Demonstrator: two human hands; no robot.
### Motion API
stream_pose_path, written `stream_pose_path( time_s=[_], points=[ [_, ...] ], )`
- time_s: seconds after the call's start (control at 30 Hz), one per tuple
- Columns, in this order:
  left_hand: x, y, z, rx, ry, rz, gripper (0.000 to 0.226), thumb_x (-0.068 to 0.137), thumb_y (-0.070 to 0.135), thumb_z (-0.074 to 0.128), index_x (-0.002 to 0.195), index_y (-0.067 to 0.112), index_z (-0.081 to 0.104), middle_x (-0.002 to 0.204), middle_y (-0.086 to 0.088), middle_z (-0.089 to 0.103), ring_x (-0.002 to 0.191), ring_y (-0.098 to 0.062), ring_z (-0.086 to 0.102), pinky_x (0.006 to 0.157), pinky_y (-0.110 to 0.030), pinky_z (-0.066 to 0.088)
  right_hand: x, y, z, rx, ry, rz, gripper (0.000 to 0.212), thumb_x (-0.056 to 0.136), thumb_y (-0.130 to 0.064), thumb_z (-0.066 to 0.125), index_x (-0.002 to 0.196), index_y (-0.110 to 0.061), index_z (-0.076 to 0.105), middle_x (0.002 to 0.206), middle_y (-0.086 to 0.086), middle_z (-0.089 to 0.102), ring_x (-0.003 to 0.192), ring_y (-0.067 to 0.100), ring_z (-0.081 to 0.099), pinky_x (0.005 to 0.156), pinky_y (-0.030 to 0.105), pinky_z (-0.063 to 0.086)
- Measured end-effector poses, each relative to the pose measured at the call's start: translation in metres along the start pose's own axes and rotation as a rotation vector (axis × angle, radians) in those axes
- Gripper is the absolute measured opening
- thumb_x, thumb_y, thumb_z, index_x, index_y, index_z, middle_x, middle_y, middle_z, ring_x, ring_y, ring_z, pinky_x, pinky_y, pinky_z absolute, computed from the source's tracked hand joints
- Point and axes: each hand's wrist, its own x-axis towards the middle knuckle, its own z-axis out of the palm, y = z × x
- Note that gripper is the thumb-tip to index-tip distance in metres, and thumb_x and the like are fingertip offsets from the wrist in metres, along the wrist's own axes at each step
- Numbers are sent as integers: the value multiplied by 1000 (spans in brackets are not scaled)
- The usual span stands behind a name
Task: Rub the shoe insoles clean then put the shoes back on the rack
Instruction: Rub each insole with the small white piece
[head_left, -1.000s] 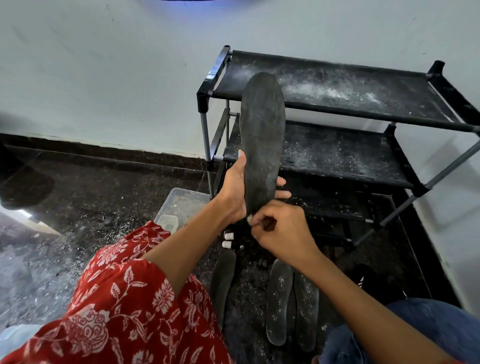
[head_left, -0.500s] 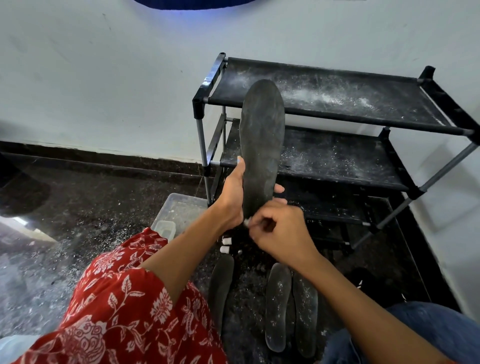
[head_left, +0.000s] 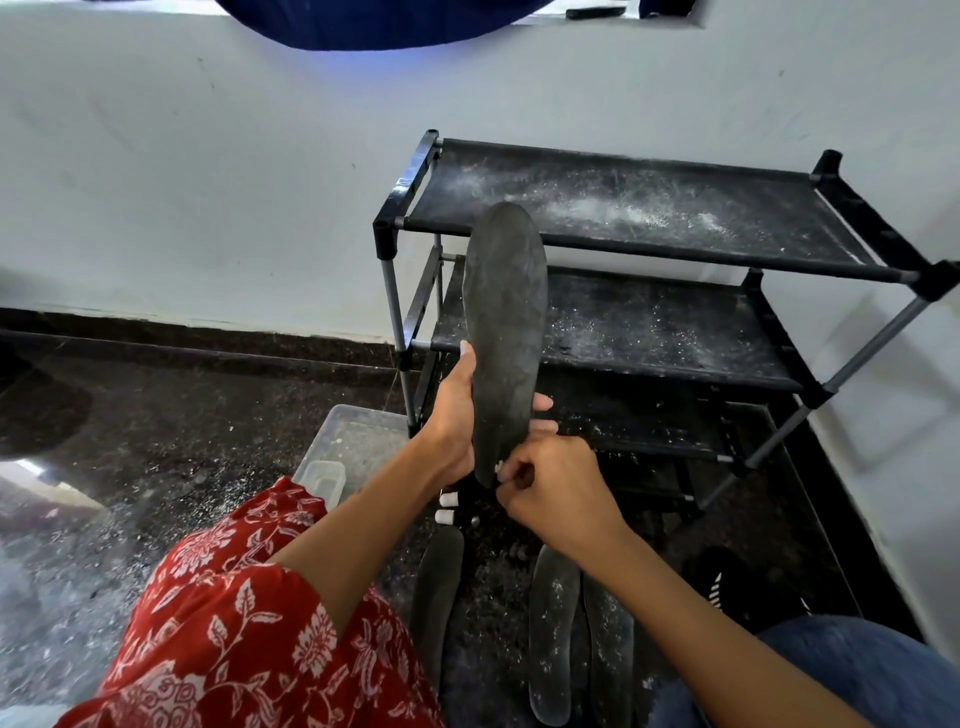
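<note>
Your left hand (head_left: 457, 415) is wrapped round the lower part of a dark insole (head_left: 504, 332), thumb along its left edge, fingertips showing past the right edge. The insole stands nearly upright, toe end up, in front of the rack (head_left: 649, 291). Your right hand (head_left: 556, 488) is curled into a loose fist at the insole's heel end, fingers pinched on something small and pale; what it is, cannot tell. Knuckles face you, touching or just beside the heel.

Below the hands, three more insoles lie flat on the dark floor (head_left: 156, 405): one (head_left: 436, 592) left, two (head_left: 553, 623) side by side right, speckled with white powder. Two small white pieces (head_left: 448, 506) sit just above the left one.

Rack shelves are black, dusted white, heaviest on the top tier. It stands against a white wall (head_left: 208, 182). A clear plastic tub (head_left: 343, 447) rests on the floor by the rack's left leg. Red floral cloth (head_left: 234, 623) covers your left knee, blue cloth (head_left: 831, 675) your right. A black shoe (head_left: 727, 587) lies right of the insoles, partly hidden.
</note>
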Motion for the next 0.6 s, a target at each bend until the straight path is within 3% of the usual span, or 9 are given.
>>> stream_pose_path(
  time_s=[0.1,0.2,0.27,0.4,0.53,0.6],
  points=[
    [2,-1,0,8,16,24,77,96,59,11,92,3,65,77,-19,68,74,-33,65,79,-41,53,3,1,-2,104,220,-55,11,66,-4,67,69,-13,72,83,-5,67,73,9,63,72,25,52],
    [5,-4,3,-9,15,24,71,97,58,15,91,9,66,85,-12,70,74,-21,67,71,-35,53,12,5,-12,186,437,-138,14,76,0,67,85,-7,73,92,-1,67,82,10,64,77,21,52],
    [4,-6,5,14,-12,-19,72,95,62,16,90,12,67,82,-10,70,73,-22,68,68,-38,55,18,8,-17,174,486,-165,16,82,0,65,94,-5,72,96,1,67,89,14,64,80,29,54],
    [5,-8,2,82,-30,-100,78,89,70,18,90,14,72,91,-15,72,85,-33,67,87,-57,49,24,13,-17,126,538,-198,17,83,0,63,97,-4,72,97,5,68,92,17,63,83,28,51],
    [3,-9,5,184,-79,-141,83,90,69,14,97,4,64,77,-17,68,63,-31,64,65,-46,54,28,20,-27,94,640,-210,14,82,2,64,93,-2,72,93,7,68,89,19,63,84,23,48],
    [1,-11,5,231,-144,-171,84,91,68,11,101,3,63,82,-16,69,62,-30,61,61,-42,54,32,22,-34,127,715,-178,13,81,3,65,91,-3,72,91,6,68,87,19,63,81,22,48]
  ],
)
